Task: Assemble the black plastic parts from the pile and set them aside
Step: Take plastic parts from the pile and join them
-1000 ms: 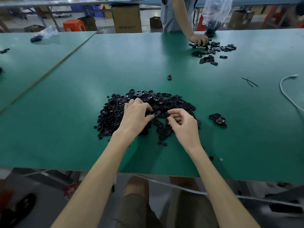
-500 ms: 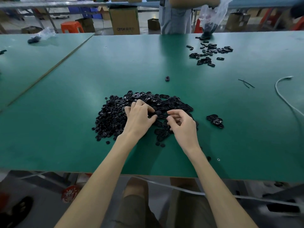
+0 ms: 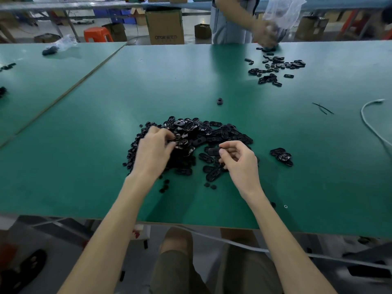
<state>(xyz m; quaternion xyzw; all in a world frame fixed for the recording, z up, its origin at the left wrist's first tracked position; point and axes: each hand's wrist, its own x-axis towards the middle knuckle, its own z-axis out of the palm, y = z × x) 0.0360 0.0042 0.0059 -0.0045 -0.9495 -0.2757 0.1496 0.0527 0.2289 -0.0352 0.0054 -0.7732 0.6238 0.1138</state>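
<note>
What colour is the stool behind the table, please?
The stool is orange, seen in the head view.

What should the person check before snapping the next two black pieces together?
1. The right hand pinches a black part: ok.
2. The left hand has gripped a matching piece in the pile: cannot tell.
3. The pile has plenty of parts left: ok.
4. The held black part faces the right way: cannot tell.
5. The set-aside group lies apart from the pile, on the right hand's side: ok.
</note>
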